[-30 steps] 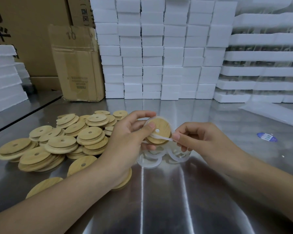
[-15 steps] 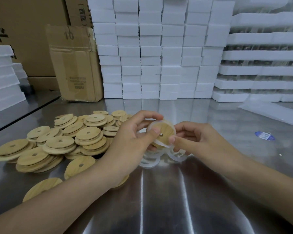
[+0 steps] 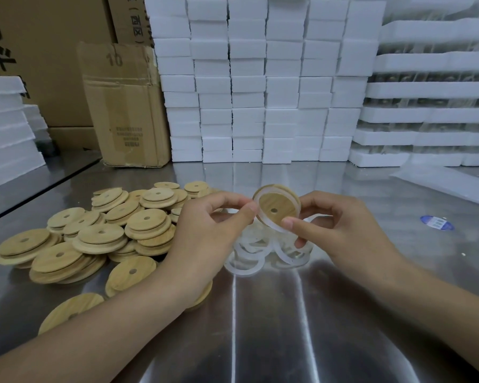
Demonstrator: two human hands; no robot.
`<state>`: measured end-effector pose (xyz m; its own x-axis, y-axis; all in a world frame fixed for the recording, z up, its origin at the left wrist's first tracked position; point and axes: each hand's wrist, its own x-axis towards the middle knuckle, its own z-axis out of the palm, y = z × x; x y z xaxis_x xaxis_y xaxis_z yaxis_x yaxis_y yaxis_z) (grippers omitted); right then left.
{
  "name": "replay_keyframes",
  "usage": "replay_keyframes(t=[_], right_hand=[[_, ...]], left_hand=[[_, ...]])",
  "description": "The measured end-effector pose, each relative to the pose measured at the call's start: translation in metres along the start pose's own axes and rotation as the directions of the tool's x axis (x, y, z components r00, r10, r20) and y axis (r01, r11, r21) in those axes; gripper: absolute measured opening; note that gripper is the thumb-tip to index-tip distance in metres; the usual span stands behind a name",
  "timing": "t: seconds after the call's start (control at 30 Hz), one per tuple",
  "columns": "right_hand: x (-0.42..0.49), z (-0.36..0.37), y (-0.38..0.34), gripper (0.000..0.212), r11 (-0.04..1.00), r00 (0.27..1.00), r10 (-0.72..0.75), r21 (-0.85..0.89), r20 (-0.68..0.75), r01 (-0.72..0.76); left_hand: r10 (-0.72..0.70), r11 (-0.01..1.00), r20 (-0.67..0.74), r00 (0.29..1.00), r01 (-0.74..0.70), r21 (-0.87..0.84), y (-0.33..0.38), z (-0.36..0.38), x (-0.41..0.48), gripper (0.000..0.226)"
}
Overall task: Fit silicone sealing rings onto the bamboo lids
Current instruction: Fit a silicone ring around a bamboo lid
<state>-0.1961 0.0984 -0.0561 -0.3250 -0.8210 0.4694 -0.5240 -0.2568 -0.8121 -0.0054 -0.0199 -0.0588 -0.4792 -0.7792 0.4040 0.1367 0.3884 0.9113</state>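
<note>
Between my two hands I hold up a round bamboo lid (image 3: 274,204) with a small centre hole, tilted toward me. A translucent silicone ring (image 3: 271,227) runs around its raised inner step. My left hand (image 3: 205,239) pinches the lid's left edge with thumb and forefinger. My right hand (image 3: 340,230) pinches the lower right edge, thumb on the ring. Under my hands lies a small heap of loose silicone rings (image 3: 249,261). A pile of bamboo lids (image 3: 100,233) spreads across the table to the left.
The metal table (image 3: 274,327) carries a cardboard box (image 3: 125,106) at the back left and stacked white foam blocks (image 3: 260,87) along the back. Foam trays (image 3: 432,89) stand at the right, with a blue sticker (image 3: 436,223) on the table.
The ring hung partly off the lid with my right fingers stretching it; now it sits around the step. Both hands have raised the lid and turned it toward me.
</note>
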Motion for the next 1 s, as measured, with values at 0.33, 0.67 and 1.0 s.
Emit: replay_keyframes(t=[0.33,0.67,1.0], right_hand=[[-0.002,-0.003,0.001,0.005,0.988,0.998,-0.068,-0.137,-0.010,0.066],[-0.004,0.002,-0.001,0.017,0.995,0.993,-0.097,0.010,0.068,0.097],[-0.005,0.004,-0.005,0.022,0.981,0.996,-0.087,0.173,0.000,0.086]], left_hand=[[-0.007,1.000,-0.016,1.000,0.007,0.013,0.002,0.000,0.000,0.006],[0.005,0.999,0.082,0.997,-0.008,0.039,0.006,0.000,-0.004,0.004],[0.004,0.998,0.119,0.993,-0.012,0.068,0.015,0.000,-0.001,0.005]])
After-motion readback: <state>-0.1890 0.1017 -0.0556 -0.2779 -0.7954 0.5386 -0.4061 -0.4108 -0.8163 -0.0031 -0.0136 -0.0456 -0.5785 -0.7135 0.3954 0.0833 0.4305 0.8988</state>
